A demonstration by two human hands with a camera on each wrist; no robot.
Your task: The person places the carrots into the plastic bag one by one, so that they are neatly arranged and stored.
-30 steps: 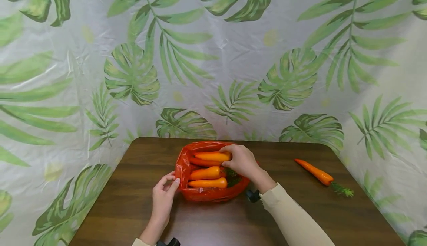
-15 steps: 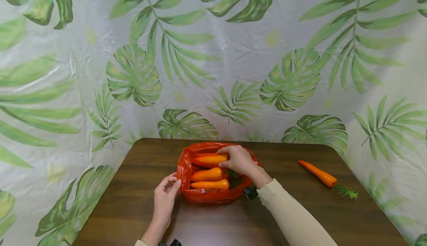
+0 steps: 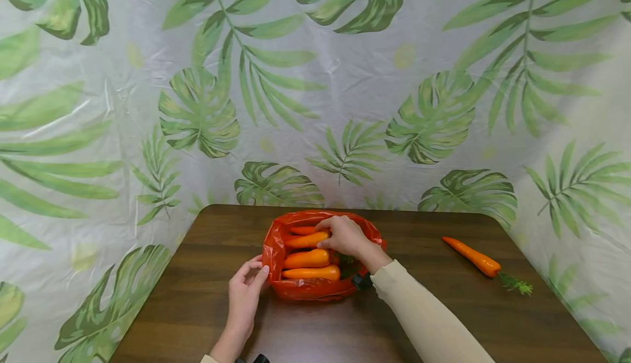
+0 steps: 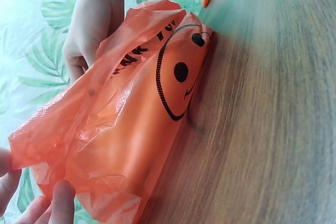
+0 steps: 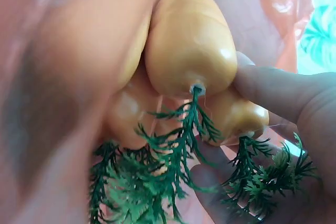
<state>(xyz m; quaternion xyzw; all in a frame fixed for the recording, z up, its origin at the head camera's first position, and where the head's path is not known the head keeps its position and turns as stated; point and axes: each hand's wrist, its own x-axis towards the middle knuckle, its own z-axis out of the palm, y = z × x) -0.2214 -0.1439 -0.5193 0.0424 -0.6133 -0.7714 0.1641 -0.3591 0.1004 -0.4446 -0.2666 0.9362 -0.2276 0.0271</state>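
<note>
A red plastic bag (image 3: 310, 292) sits on the table with its mouth spread, and several orange carrots (image 3: 313, 273) lie side by side inside. My left hand (image 3: 244, 292) pinches the bag's left rim between thumb and fingers. Inside the mouth, my right hand (image 3: 345, 236) grips the thick end of one carrot (image 3: 307, 240). From the right wrist, the thumb lies along that carrot (image 5: 241, 116), its fingers are underneath, and green leafy tops (image 5: 181, 150) hang from the carrots. The left wrist view shows a smiley print on the bag's side (image 4: 181, 72).
One more carrot (image 3: 475, 258) with a green top lies on the right of the dark wooden table (image 3: 197, 297). Behind the table hangs a leaf-patterned sheet (image 3: 345, 89).
My right hand has moved slightly left and down within the bag, and the gripped carrot has come nearer the front carrots. My left hand keeps its hold on the rim.
</note>
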